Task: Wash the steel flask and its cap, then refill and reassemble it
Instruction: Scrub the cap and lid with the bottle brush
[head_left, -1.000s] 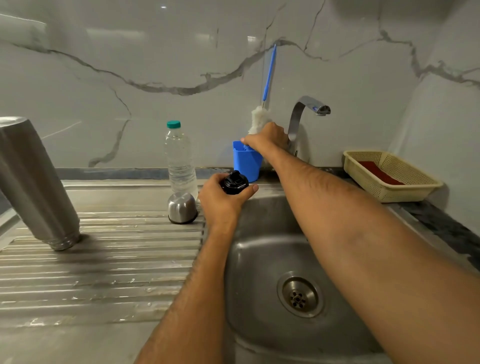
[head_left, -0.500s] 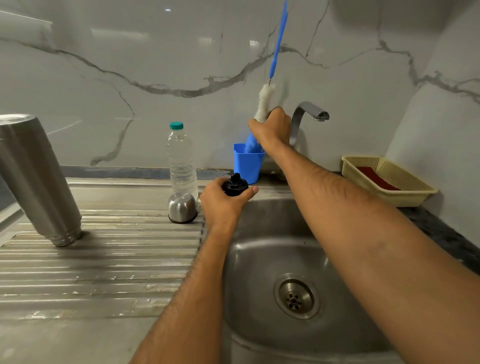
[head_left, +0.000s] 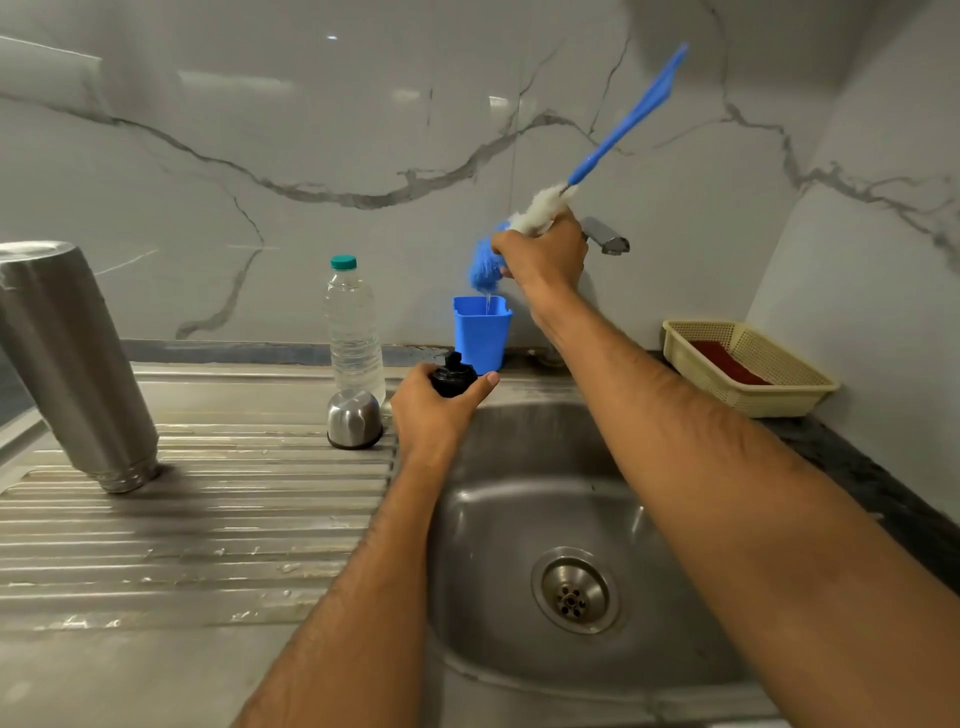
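- The bottle brush (head_left: 540, 213) is clasped by the right hand (head_left: 545, 257) at its bristles, above the blue holder (head_left: 480, 335), handle tilted up to the right.
- The black inner cap (head_left: 453, 379) is gripped by the left hand (head_left: 434, 410) at the sink (head_left: 675, 623) edge.
- The steel flask (head_left: 72, 364) is stood inverted on the drainboard (head_left: 182, 519); the steel cup lid (head_left: 354, 420) is seen beside a plastic bottle (head_left: 353, 332).
- No legible writing is seen.

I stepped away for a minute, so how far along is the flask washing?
Early. Done: the flask stands upside down on the drainboard, its steel cup beside it. In hand: the left hand grips the black stopper; the right hand holds the bottle brush above the blue holder. Left: scrubbing, refilling, reassembly.
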